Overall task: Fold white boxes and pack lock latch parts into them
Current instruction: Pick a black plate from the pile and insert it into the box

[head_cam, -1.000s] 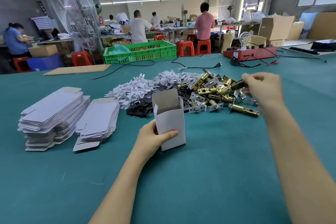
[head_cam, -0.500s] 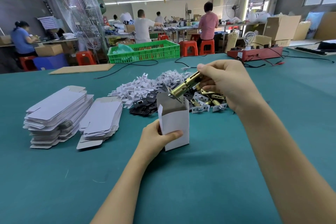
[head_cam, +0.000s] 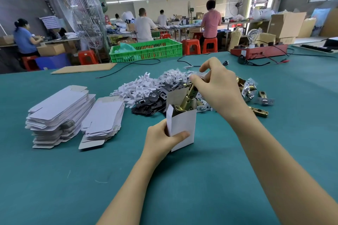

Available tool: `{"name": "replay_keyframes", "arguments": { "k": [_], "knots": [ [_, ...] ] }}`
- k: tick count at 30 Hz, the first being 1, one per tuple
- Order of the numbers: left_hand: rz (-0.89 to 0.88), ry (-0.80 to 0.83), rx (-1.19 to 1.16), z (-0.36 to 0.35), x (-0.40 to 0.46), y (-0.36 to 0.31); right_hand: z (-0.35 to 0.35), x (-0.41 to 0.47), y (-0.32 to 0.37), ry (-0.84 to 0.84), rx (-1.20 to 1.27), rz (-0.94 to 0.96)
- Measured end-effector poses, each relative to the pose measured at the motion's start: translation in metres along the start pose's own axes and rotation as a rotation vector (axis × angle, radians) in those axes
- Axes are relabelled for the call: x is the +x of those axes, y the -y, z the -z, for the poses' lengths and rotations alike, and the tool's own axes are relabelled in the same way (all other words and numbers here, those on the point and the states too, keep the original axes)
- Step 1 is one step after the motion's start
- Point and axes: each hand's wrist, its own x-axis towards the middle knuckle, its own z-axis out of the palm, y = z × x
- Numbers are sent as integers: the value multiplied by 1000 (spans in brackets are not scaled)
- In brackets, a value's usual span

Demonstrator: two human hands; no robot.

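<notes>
A small white box (head_cam: 183, 124) stands upright on the green table, its top flap open. My left hand (head_cam: 162, 139) grips its lower left side, thumb across the front. A brass lock latch (head_cam: 187, 99) leans tilted with its lower end inside the box mouth. My right hand (head_cam: 215, 86) pinches the latch's upper end. Behind lie a pile of brass latches (head_cam: 256, 97), black plates (head_cam: 150, 102) and white plastic pieces (head_cam: 135, 89). Two stacks of flat white box blanks (head_cam: 60, 113) sit at the left.
A green crate (head_cam: 146, 51) and a cardboard sheet (head_cam: 84, 68) lie at the table's far edge, with black cables. A red device (head_cam: 257, 51) with a bulb stands at the far right. Several people work at benches beyond.
My right hand carried a brass latch from the pile leftward and lowered its end into the box. My left hand kept hold of the box.
</notes>
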Motion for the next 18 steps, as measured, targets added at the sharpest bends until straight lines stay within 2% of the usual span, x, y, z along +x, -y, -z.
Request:
{"name": "replay_keyframes", "arguments": {
  "k": [6, 10, 13, 18],
  "knots": [
    [-32, -29, 38, -2, -2, -2, -3, -1, 4, 94, -142, 180],
    [-26, -46, 51, -6, -2, -3, -8, -4, 4, 316, -326, 353],
    [-18, -58, 46, -7, -3, -5, -15, -5, 1, 426, -430, 353],
    [-3, -36, 33, -7, -2, -8, -15, -4, -3, 446, -405, 287]
  ]
}}
